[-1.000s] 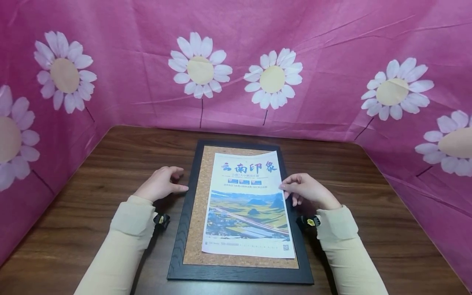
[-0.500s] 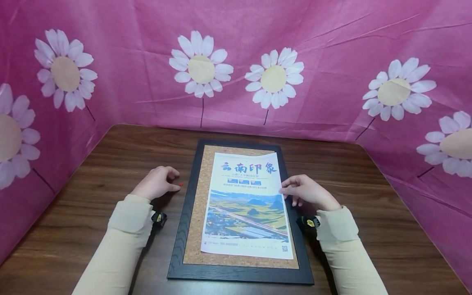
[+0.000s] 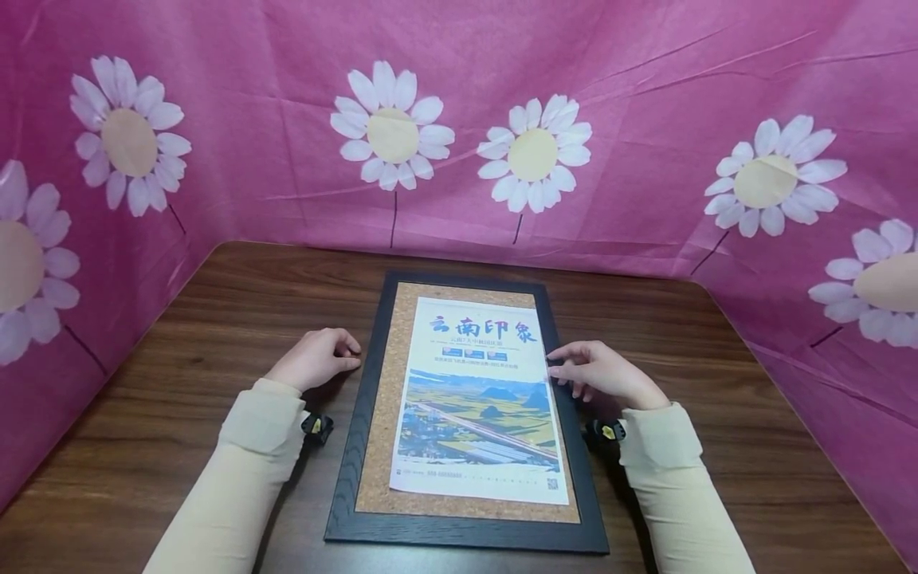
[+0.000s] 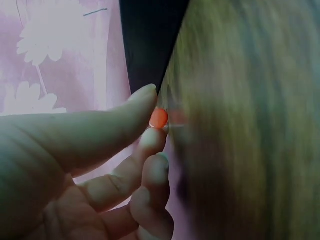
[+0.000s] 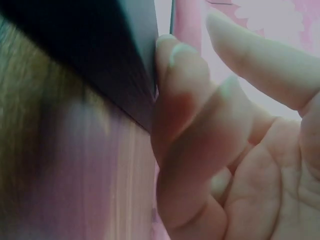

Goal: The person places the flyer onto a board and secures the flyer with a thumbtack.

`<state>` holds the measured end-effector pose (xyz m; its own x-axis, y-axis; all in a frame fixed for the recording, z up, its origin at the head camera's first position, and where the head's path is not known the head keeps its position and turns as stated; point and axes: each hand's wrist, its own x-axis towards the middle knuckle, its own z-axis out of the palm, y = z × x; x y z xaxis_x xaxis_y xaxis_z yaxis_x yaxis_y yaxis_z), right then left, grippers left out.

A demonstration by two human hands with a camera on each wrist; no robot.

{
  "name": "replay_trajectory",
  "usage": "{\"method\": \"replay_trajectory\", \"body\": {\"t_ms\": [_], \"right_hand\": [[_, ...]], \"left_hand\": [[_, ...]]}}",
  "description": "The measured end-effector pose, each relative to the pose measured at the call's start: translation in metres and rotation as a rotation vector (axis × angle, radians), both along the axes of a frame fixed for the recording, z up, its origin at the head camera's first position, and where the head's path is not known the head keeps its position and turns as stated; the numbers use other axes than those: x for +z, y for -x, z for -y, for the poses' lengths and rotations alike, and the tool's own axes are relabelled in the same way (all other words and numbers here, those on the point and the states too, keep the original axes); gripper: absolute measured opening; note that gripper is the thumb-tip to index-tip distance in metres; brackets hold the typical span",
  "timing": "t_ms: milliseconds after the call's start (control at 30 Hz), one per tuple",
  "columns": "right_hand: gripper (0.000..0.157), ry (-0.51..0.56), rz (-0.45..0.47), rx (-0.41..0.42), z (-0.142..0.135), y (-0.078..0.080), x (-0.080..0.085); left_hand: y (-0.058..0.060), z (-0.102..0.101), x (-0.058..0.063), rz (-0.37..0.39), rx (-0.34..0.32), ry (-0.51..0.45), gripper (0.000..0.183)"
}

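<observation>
Thumb and index finger of my left hand (image 3: 310,360) pinch a small orange-red push pin (image 4: 159,118), low over the table just left of the cork board (image 3: 378,446). Its point is hidden, and in the head view the fingers cover it. A poster (image 3: 480,414) with purple lettering and a landscape picture lies on the cork, nearer the right side. My right hand (image 3: 606,375) has its fingertips at the poster's right edge, over the black frame. In the right wrist view the thumb (image 5: 265,60) stands apart from the other fingers, which bend beside the frame (image 5: 120,50).
The board lies flat on a brown wood-grain table (image 3: 753,446). Behind and along both sides hangs a pink cloth (image 3: 459,32) with large white daisies. A dark wrist camera (image 3: 317,428) is strapped under each sleeve cuff.
The poster's top right corner has settled flatter onto the board as my right thumb and finger loosened. My left hand drew back slightly, showing the red pin, then came toward the board again.
</observation>
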<state>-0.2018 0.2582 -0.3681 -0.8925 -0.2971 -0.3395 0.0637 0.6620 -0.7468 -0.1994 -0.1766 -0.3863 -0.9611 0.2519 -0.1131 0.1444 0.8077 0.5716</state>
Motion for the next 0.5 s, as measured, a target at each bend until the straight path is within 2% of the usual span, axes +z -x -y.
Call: {"method": "replay_trajectory", "body": {"t_ms": [300, 500], "right_hand": [[0.048, 0.012, -0.03, 0.02, -0.0074, 0.0018, -0.006], [0.049, 0.0, -0.031, 0.003, -0.0095, 0.004, -0.0092]], "left_hand": [[-0.0016, -0.0073, -0.0007, 0.009, 0.019, 0.012, 0.006], [-0.0027, -0.0057, 0.002, -0.01, 0.045, -0.047, 0.011]]}}
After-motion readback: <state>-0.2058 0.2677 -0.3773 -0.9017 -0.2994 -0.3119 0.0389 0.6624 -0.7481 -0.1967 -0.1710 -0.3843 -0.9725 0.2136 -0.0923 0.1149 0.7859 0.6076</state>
